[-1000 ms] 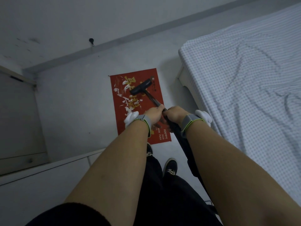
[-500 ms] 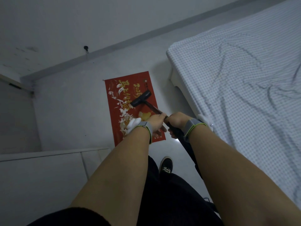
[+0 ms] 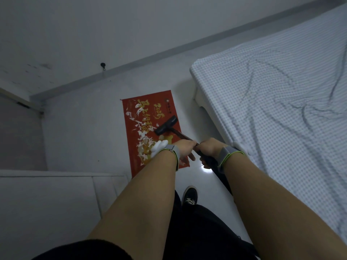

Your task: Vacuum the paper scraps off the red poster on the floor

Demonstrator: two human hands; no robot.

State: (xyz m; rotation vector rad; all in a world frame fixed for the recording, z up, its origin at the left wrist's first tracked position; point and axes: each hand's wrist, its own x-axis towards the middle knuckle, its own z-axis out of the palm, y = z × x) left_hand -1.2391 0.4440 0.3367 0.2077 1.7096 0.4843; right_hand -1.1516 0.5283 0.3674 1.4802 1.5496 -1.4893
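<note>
A red poster [image 3: 169,107] with gold writing lies flat on the pale floor. White paper scraps [image 3: 139,126] are strewn along its left half. The black vacuum head [image 3: 166,125] rests on the poster's right side, just right of the scraps. Its dark wand [image 3: 183,136] runs back to my hands. My left hand [image 3: 185,150] and my right hand [image 3: 209,149] both grip the wand, side by side, above the poster's near end. Both wrists wear grey bands with green edges.
A bed [image 3: 281,109] with a blue checked sheet fills the right side, its corner close to the poster. A white cabinet top [image 3: 56,203] lies at the lower left. My black shoe [image 3: 190,197] stands on the floor below the poster. A wall runs behind.
The vacuum head has been drawn back from the poster's far end toward me, along the right half. My view has shifted a little to the right.
</note>
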